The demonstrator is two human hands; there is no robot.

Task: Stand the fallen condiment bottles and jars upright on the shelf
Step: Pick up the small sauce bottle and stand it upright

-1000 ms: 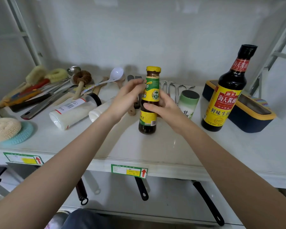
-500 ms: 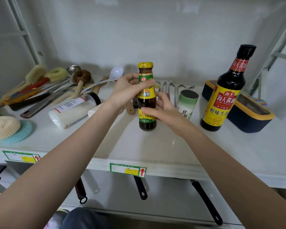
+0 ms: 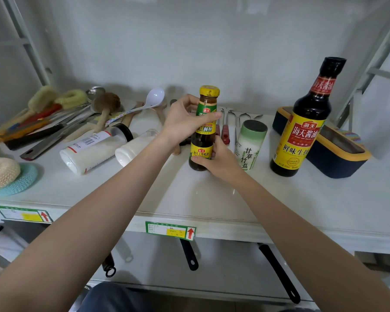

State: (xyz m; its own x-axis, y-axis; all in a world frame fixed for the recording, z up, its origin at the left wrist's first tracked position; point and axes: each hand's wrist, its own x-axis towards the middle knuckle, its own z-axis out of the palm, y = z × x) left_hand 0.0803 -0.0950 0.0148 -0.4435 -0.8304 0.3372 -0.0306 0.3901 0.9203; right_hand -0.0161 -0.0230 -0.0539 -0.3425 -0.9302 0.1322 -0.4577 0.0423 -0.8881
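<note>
A small dark sauce bottle (image 3: 203,140) with a yellow cap stands upright on the white shelf (image 3: 212,199). My left hand (image 3: 185,120) grips its neck and my right hand (image 3: 218,156) wraps its base. Left of it, two white jars lie on their sides: one with a black lid (image 3: 92,149), one with a clear lid (image 3: 135,147). To the right, a green-topped salt canister (image 3: 250,145) and a tall soy sauce bottle (image 3: 306,122) stand upright.
Brushes, a knife and ladles (image 3: 61,118) are piled at the back left. A scrub pad on a teal mat (image 3: 7,176) sits at the left edge. A navy and yellow box (image 3: 338,156) stands at the right. Pan handles (image 3: 277,271) hang below the shelf.
The sauce bottle has been turned so its label faces differently, and it sits slightly further back. My left hand has closed fully around the neck; my right hand has moved down to the base.
</note>
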